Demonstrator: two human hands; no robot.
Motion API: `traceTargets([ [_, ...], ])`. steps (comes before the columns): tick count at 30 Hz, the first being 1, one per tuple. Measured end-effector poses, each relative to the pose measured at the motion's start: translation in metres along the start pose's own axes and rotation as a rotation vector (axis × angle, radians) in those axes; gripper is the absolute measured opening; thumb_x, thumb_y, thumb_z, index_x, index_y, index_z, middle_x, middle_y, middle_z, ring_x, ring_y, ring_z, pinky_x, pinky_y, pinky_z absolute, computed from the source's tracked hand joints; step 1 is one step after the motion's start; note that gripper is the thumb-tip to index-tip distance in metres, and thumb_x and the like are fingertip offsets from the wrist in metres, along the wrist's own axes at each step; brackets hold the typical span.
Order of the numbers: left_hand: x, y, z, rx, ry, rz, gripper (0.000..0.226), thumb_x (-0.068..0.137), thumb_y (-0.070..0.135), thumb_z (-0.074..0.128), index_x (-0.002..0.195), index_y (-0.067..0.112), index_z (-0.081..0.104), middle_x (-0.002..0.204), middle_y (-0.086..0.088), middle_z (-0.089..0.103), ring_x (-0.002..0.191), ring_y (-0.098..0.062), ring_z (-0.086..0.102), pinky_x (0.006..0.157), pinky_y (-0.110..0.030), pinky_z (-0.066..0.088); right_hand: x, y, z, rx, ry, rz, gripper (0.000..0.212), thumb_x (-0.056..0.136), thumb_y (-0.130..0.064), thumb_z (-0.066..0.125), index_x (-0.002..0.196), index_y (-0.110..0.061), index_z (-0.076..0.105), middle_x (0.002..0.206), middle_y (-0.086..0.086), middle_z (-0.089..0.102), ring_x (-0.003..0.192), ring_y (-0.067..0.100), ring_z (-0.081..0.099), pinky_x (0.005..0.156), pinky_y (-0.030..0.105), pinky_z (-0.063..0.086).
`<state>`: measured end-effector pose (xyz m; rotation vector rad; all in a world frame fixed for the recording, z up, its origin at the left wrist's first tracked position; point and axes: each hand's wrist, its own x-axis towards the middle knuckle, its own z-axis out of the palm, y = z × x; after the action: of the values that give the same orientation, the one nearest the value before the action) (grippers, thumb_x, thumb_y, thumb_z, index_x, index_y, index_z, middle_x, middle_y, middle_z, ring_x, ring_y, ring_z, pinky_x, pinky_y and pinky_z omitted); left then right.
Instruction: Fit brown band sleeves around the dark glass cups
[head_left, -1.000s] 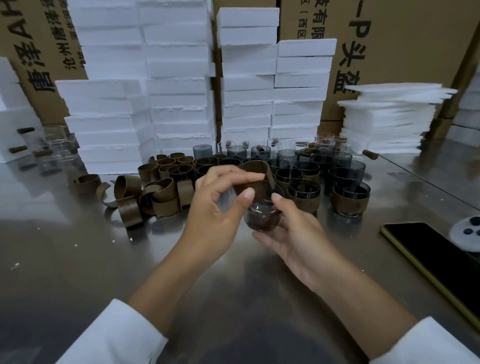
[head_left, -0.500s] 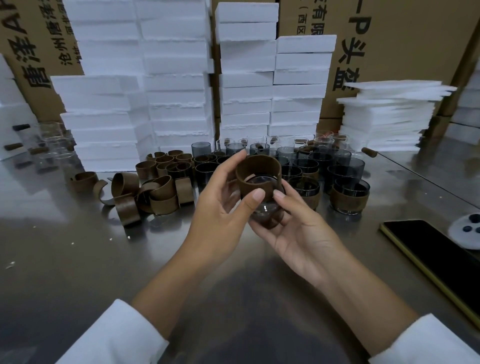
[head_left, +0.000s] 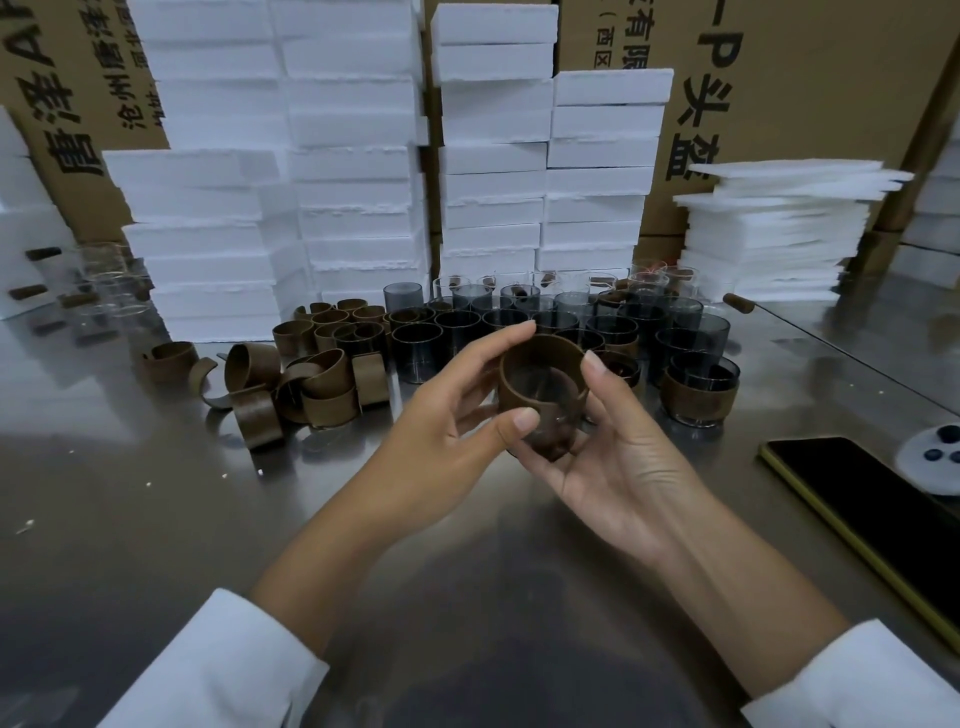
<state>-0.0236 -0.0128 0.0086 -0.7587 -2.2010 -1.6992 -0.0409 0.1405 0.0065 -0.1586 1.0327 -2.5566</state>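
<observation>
Cup (head_left: 548, 434): dark glass, held above the desk (head_left: 156, 519), just in front of the cluster of bare cups (head_left: 467, 327). Band (head_left: 540, 366) is seated round its upper part; the glass base is left showing below.

Left hand (head_left: 447, 436): grip pinched on the band, thumb at the near side, fingertips at the far rim. Right hand (head_left: 618, 467): grip curled round the cup from beneath, thumb laid against the band's right edge.

Risks, as judged: the band may be left skewed if one side is pushed further than the other. Under a hard push the smooth glass may be slipped out of the lower grip and dropped onto the metal desk.

Surroundings: loose bands (head_left: 311, 384) are heaped at left. A finished cup (head_left: 698, 397) is stood at right. A phone (head_left: 872, 514) is laid near the right forearm. Foam blocks (head_left: 353, 208) are stacked behind. The crowded bare cups are judged the nearest obstacle to any forward motion.
</observation>
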Motion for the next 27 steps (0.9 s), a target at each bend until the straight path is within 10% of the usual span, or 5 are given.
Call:
traceTargets([
  [10,0.000,0.000,0.021,-0.200,0.212,-0.073,0.062,0.074,0.032,0.062,0.134,0.027,0.047,0.123,0.019,0.060,0.113,0.012,0.053,0.085,-0.005,0.044,-0.001,0.001,0.004,0.005,-0.008,-0.068,0.022,0.063,-0.029,0.071,0.080,-0.017,0.079,0.090,0.008,0.075,0.101,0.024,0.066,0.089,0.038,0.054],
  [17,0.001,-0.007,0.024,-0.295,0.150,-0.261,0.060,0.081,0.043,0.063,0.136,0.027,0.049,0.133,0.000,0.058,0.120,-0.015,0.057,0.102,-0.042,0.046,0.002,0.003,0.002,-0.003,-0.024,-0.098,0.045,0.065,-0.033,0.071,0.104,-0.009,0.067,0.108,0.017,0.068,0.124,0.034,0.055,0.089,0.037,0.054],
  [27,0.001,-0.007,0.027,-0.402,0.258,-0.242,0.057,0.076,0.042,0.057,0.128,0.019,0.058,0.115,-0.006,0.069,0.108,-0.021,0.066,0.077,-0.030,0.057,0.003,0.007,0.000,-0.101,-0.019,-0.173,0.019,0.065,-0.036,0.070,0.075,-0.023,0.079,0.089,0.010,0.075,0.088,0.021,0.073,0.069,0.029,0.059],
])
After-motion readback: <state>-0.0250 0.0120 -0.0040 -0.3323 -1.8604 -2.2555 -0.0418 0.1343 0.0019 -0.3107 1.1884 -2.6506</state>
